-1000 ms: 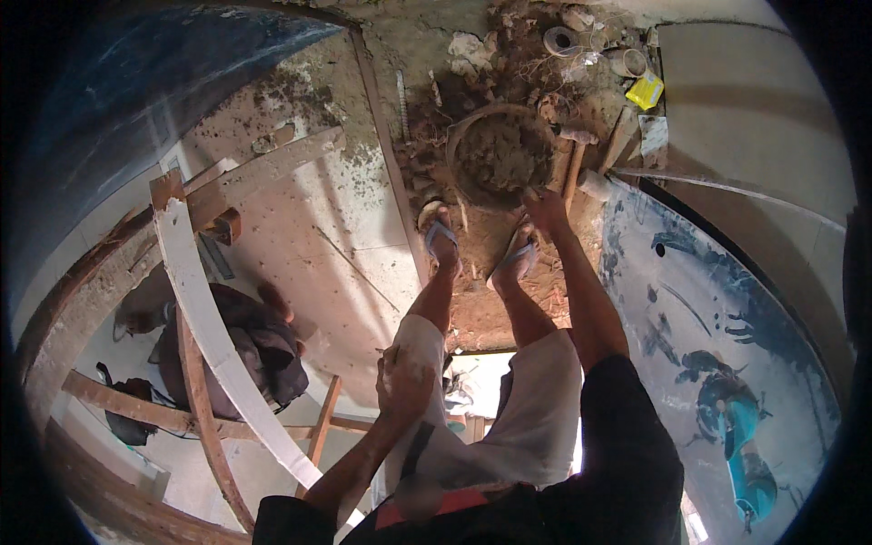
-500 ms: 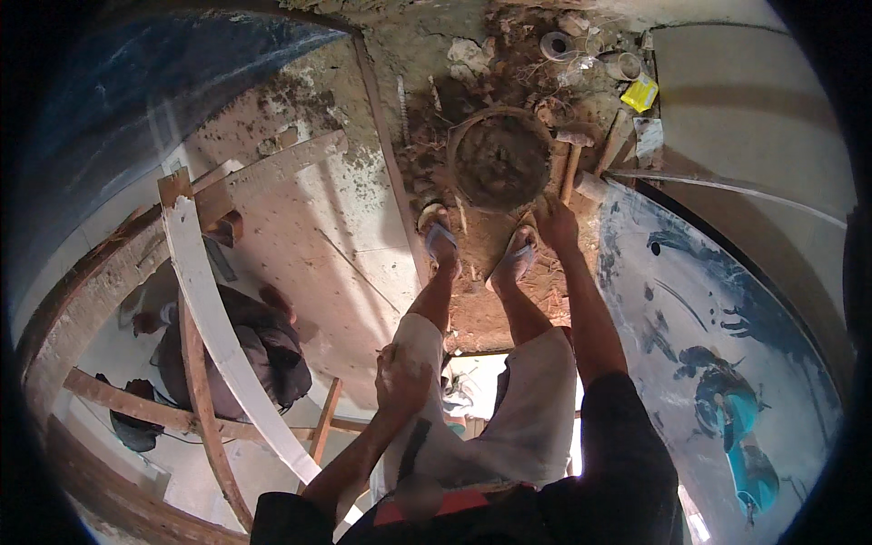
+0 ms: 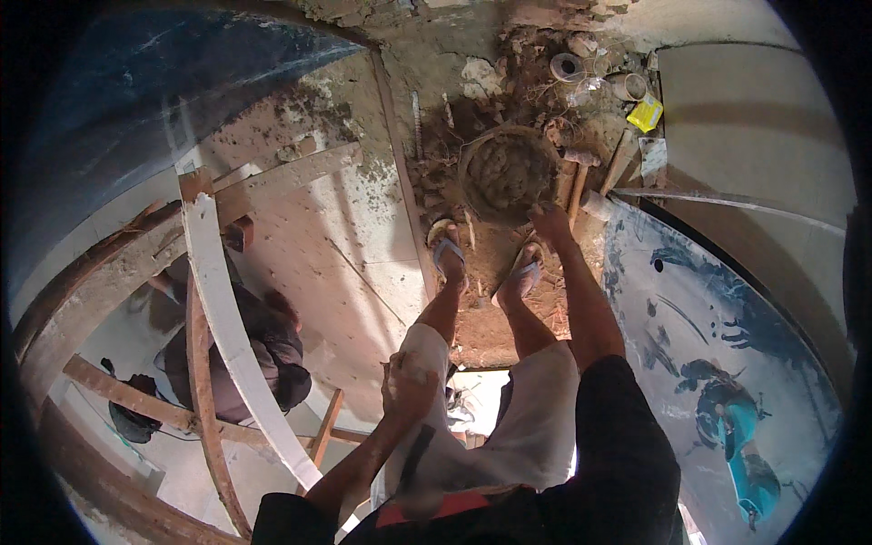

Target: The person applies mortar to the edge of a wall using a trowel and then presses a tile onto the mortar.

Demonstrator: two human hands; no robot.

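Head view: dirt floor point(image 3: 481, 338); left hand point(image 3: 409, 389) on your leg point(image 3: 429, 345), right hand point(image 3: 550, 224) by bucket point(image 3: 495, 216), grips unclear; co-worker's arm point(image 3: 164, 285) has moved.

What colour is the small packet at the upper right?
Mostly bright yellow; the packet shows in the head view.

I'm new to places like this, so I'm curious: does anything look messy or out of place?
Rubble lies strewn beyond the tub; a yellow packet looks oddly bright beside it; dark smears streak the pale panel at right.
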